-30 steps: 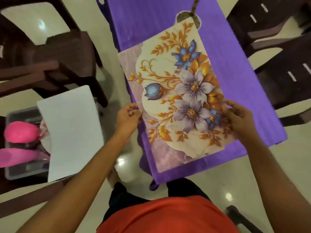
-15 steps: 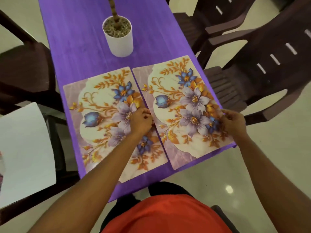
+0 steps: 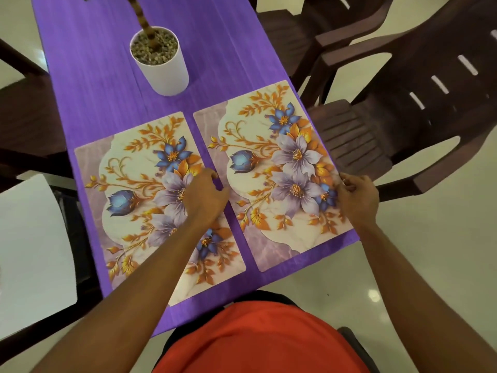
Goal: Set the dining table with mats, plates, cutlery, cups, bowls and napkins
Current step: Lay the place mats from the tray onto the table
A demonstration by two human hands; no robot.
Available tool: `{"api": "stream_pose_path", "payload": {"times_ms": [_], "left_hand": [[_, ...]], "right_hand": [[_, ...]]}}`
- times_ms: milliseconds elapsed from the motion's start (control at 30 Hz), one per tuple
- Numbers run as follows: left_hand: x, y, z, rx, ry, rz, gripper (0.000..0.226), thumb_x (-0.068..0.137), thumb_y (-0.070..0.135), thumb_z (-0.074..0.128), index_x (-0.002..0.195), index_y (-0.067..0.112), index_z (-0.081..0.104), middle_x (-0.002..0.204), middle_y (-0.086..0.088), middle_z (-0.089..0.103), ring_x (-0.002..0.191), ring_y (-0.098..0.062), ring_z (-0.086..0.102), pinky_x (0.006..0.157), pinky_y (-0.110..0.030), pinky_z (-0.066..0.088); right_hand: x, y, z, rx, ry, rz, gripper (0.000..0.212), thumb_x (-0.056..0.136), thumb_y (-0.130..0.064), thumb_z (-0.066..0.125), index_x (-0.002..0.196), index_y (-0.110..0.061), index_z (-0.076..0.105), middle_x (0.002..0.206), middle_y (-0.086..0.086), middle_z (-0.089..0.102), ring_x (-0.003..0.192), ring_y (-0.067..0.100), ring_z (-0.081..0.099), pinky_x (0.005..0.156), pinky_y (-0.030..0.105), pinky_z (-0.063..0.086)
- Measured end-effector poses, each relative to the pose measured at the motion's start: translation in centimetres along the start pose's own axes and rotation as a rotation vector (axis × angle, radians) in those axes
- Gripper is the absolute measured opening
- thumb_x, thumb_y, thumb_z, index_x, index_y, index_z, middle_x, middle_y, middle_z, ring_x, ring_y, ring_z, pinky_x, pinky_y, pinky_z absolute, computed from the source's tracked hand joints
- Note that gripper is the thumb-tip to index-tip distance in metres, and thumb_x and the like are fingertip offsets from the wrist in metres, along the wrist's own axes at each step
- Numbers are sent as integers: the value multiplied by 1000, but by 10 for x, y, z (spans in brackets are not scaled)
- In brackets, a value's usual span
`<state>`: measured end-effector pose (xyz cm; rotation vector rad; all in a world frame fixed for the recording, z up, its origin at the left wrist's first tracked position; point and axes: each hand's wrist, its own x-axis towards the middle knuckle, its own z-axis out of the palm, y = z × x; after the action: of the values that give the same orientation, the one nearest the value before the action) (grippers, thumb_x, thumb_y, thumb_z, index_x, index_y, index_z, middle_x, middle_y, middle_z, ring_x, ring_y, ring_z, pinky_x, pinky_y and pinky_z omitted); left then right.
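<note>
Two floral place mats lie side by side on the purple table [image 3: 107, 84]. The left mat [image 3: 129, 200] lies flat, and my left forearm crosses its near right corner. The right mat [image 3: 271, 168] lies along the table's right edge. My left hand [image 3: 205, 196] sits over the narrow gap between the mats, its curled fingers at the right mat's left edge. My right hand [image 3: 357, 199] pinches that mat's right edge where it meets the table's edge.
A white pot [image 3: 161, 65] with pebbles and a plant stem stands behind the mats. Dark plastic chairs [image 3: 403, 109] crowd the right side, and another chair [image 3: 24, 122] is on the left. A white sheet [image 3: 32, 238] rests at the left.
The mat that I held above the table now lies flat beside the left mat. A purple gap has opened between the two mats. Both hands remain at its edges.
</note>
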<state>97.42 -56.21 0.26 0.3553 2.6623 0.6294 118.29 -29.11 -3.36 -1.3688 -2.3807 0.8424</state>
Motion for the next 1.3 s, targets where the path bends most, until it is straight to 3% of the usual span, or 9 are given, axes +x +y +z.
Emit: {"api": "stream_pose_path", "payload": {"times_ms": [100, 200, 267, 400, 700, 933, 1033, 1167, 1300], "left_hand": [[-2, -3, 7, 51, 14, 263, 64, 78, 35, 76, 137, 17, 55, 131, -11, 53, 123, -31, 47, 92, -45, 48], [0, -4, 18, 280, -97, 427, 85, 76, 56, 73, 148, 21, 44, 155, -13, 35, 143, -35, 29, 117, -55, 21], [-2, -3, 24, 356, -169, 437, 90, 78, 61, 69, 152, 24, 36, 162, -13, 23, 148, -33, 19, 119, -54, 8], [-3, -2, 27, 344, -239, 392, 91, 81, 59, 68, 156, 24, 27, 166, -11, 10, 152, -31, 10, 120, -49, 14], [-4, 7, 25, 348, -265, 380, 91, 83, 56, 69, 156, 22, 25, 166, -12, 4, 152, -32, 6, 122, -49, 13], [-4, 9, 24, 397, -262, 397, 92, 84, 59, 66, 156, 23, 21, 165, -13, 6, 152, -33, 7, 121, -50, 15], [-5, 9, 23, 367, -212, 429, 89, 85, 55, 66, 155, 21, 24, 162, -16, 17, 149, -35, 16, 119, -51, 21], [-15, -3, 13, 206, -106, 455, 70, 85, 42, 68, 145, 12, 46, 147, -19, 42, 140, -36, 34, 115, -49, 28], [-30, -43, -4, 17, 52, 439, 42, 86, 30, 63, 123, 12, 65, 124, -11, 60, 114, -29, 54, 98, -42, 46]], "right_hand": [[-1, 0, 0, -7, -14, 6, 28, 96, -33, 65, 112, -12, 75, 102, 13, 67, 90, 28, 64, 77, 38, 51], [0, 2, 1, -56, -53, 11, 32, 95, -33, 66, 120, -14, 71, 110, 10, 65, 93, 25, 64, 78, 32, 49], [-1, 4, 1, -59, -72, 9, 35, 95, -33, 66, 125, -15, 69, 114, 9, 65, 97, 24, 64, 80, 30, 48], [-2, 8, 2, -36, -86, 12, 37, 95, -34, 67, 127, -15, 68, 118, 9, 65, 100, 22, 63, 80, 28, 46], [-5, 2, 0, 10, -82, 30, 37, 95, -31, 67, 128, -13, 67, 122, 8, 65, 99, 15, 60, 83, 28, 47], [-7, -6, 0, 129, -63, 136, 33, 96, -27, 67, 126, -15, 68, 120, 5, 67, 103, 21, 64, 91, 35, 54], [-9, -13, 0, 211, -6, 221, 31, 95, -28, 69, 123, -14, 69, 119, 5, 66, 103, 20, 65, 83, 23, 52], [-32, -38, 5, 170, 131, 48, 21, 93, -24, 69, 110, -14, 74, 108, 6, 65, 93, 16, 63, 73, 17, 46], [-80, -90, 32, 340, -88, -51, 14, 91, -11, 68, 103, -15, 74, 93, -6, 68, 76, -7, 61, 70, 13, 46]]}}
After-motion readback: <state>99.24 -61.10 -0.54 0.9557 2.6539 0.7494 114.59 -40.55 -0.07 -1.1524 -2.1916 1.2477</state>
